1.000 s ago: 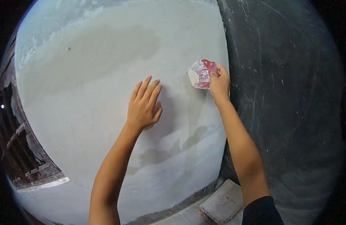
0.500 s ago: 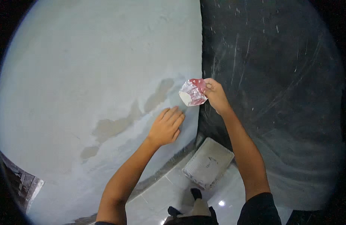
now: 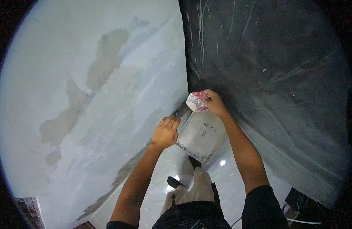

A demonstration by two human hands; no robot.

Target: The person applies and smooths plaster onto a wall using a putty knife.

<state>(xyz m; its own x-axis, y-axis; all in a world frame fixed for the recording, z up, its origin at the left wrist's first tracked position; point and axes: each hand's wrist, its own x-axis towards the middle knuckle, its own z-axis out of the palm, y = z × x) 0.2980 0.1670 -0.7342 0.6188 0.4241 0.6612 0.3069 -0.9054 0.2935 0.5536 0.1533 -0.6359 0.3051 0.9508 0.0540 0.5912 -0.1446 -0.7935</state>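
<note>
My right hand point(image 3: 216, 104) grips a small red, cup-like piece point(image 3: 198, 101) smeared with white paste; its exact kind is unclear. It hangs over the far end of a pale, ribbed tub point(image 3: 201, 135). My left hand point(image 3: 166, 132) is closed, knuckles up, by the tub's left side. Whatever its fingers hold, if anything, is hidden; a greyish shape shows just past the fingertips. To the left rises a pale wall point(image 3: 145, 76) with damp-looking beige patches point(image 3: 107, 57).
A dark, white-streaked sheet or wall point(image 3: 260, 76) stands on the right, meeting the pale wall in a corner. Below lies a glossy tiled floor point(image 3: 153, 187), with my feet close to the tub. A white cable point(image 3: 304, 221) runs at the lower right.
My view has tipped down and turned toward the corner. The red piece, still in my right hand, is now above the tub, and my left hand has come down beside the tub.
</note>
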